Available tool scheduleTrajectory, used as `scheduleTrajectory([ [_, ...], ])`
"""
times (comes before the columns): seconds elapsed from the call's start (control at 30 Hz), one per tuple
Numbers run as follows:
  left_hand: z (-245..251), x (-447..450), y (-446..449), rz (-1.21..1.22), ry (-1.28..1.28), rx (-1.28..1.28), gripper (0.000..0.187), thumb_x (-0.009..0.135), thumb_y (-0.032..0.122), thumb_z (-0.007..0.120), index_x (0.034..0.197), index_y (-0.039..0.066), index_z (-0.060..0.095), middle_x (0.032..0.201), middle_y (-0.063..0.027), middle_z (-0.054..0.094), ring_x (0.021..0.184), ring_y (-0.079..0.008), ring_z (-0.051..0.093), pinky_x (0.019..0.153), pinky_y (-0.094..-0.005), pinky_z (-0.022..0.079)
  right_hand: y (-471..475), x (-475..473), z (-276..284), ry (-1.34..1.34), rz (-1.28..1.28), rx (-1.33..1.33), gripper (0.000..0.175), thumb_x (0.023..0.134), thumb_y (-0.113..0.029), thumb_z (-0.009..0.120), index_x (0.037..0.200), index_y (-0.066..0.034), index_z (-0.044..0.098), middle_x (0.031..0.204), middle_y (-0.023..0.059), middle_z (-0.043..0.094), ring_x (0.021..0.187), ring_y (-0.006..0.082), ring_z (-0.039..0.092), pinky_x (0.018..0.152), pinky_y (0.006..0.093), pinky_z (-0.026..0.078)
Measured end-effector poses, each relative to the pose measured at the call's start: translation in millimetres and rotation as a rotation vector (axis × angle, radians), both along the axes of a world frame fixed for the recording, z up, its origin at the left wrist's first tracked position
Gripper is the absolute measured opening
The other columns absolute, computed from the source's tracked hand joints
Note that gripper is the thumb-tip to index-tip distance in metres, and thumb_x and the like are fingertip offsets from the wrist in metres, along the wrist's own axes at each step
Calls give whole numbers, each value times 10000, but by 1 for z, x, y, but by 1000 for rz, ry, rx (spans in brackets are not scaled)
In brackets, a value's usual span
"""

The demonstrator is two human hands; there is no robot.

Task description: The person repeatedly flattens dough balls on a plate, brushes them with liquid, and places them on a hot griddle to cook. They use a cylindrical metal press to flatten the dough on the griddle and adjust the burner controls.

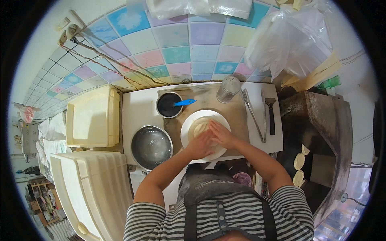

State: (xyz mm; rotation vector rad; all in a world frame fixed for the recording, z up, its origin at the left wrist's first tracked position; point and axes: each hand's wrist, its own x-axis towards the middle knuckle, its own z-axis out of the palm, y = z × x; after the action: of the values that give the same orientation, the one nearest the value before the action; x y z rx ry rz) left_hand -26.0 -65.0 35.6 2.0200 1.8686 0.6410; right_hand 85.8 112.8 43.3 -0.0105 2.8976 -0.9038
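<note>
Pale dough (198, 127) lies on a round white plate (221, 114) near the table's front edge. My left hand (200, 145) reaches over the plate from the lower left, its fingers close to the dough. From the right, my right hand (222, 134) rests over the dough's right side with its fingers stretched out. Both hands meet or overlap above the plate. What lies under the palms is hidden, and whether dough is between them cannot be seen. A metal bowl of dark liquid (166, 106) with a blue-handled utensil (185, 102) stands behind the plate, to its left.
A metal bowl of clear liquid (151, 147) sits at left. A shaker with a holed lid (228, 89), metal tongs (254, 116) and a black-handled scraper (271, 116) lie rightward. Cream plastic bins (93, 117) flank the table. Dough pieces (299, 161) lie in a dark oven or griddle (321, 132).
</note>
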Motion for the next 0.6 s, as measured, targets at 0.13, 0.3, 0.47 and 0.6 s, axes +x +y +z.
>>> scheduleTrajectory([
  [0.13,0,12,18,-94,26,-247,637,818,517,555,1269,71,509,1382,-224,376,1290,-386,315,1109,-466,190,-3,-31,-6,4,309,34,701,878,-396,522,1400,10,289,1490,196,218,1390,336,189,1133,434,150],
  [0.3,0,7,3,34,-21,-177,749,820,529,544,1345,15,397,1434,-234,298,1348,-390,236,1120,-469,148,-9,-17,-10,230,215,84,731,857,-446,535,1392,-1,309,1490,180,231,1388,319,208,1127,444,170],
  [0.47,8,-4,-15,318,-25,-132,896,812,472,585,1443,-12,173,1504,-237,131,1407,-369,103,1125,-465,109,-21,-5,6,-45,57,342,813,815,-517,553,1397,-5,307,1489,184,234,1375,300,242,1124,432,165],
  [0.6,15,-9,-18,562,-700,-48,819,897,563,344,1463,20,106,1534,-162,71,1422,-282,49,1133,-402,47,-39,-25,10,169,-115,239,871,788,-532,581,1416,-15,269,1494,185,217,1398,284,194,1135,426,147],
])
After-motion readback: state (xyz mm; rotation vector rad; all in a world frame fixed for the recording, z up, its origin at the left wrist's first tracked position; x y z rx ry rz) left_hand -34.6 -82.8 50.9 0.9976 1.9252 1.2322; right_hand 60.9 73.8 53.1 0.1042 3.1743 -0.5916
